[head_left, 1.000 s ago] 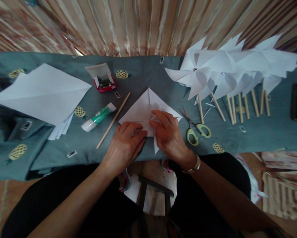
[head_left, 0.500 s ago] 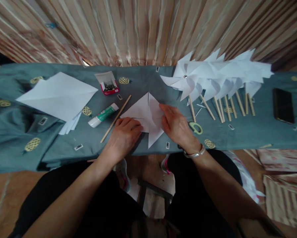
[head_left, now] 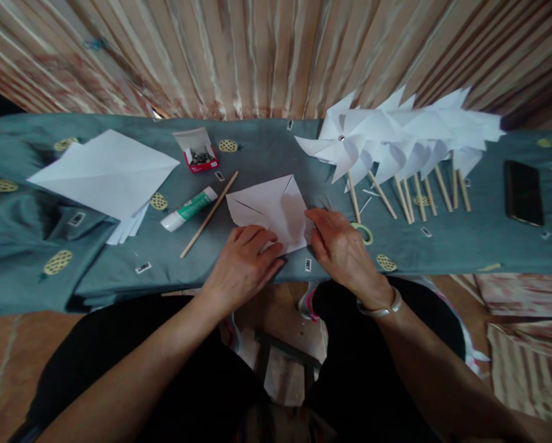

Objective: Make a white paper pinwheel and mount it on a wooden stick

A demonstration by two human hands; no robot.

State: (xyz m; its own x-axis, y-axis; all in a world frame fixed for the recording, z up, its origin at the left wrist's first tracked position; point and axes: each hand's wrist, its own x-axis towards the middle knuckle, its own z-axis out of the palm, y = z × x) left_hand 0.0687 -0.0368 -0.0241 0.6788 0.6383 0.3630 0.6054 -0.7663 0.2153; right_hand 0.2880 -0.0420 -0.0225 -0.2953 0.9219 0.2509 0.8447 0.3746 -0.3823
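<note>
A square white paper [head_left: 276, 203] with slits cut from its corners lies at the middle of the table, turned at a slant. On its near left edge rests my left hand [head_left: 252, 255], fingers curled and pinching that edge. My right hand [head_left: 338, 243] is closed at the paper's right edge, thumb and index finger together on it. Beside and partly under my right hand are scissors; a pale green handle loop [head_left: 362, 234] shows, and thin blade-like tips stick out past the fingers. A wooden stick [head_left: 208, 215] lies left of the paper.
Finished paper pinwheels [head_left: 386, 141] on sticks lie in a row at the back right. A phone [head_left: 524, 192] is at far right. Leftward are a glue stick [head_left: 189, 209], an open box of metal pins [head_left: 200, 157] and stacked white sheets [head_left: 104, 175]. Corrugated metal [head_left: 257, 55] stands behind.
The paper has turned on the table, from corner-up to a slanted square. My left hand has moved slightly right and nearer; my right hand has shifted right and nearer with the paper's edge.
</note>
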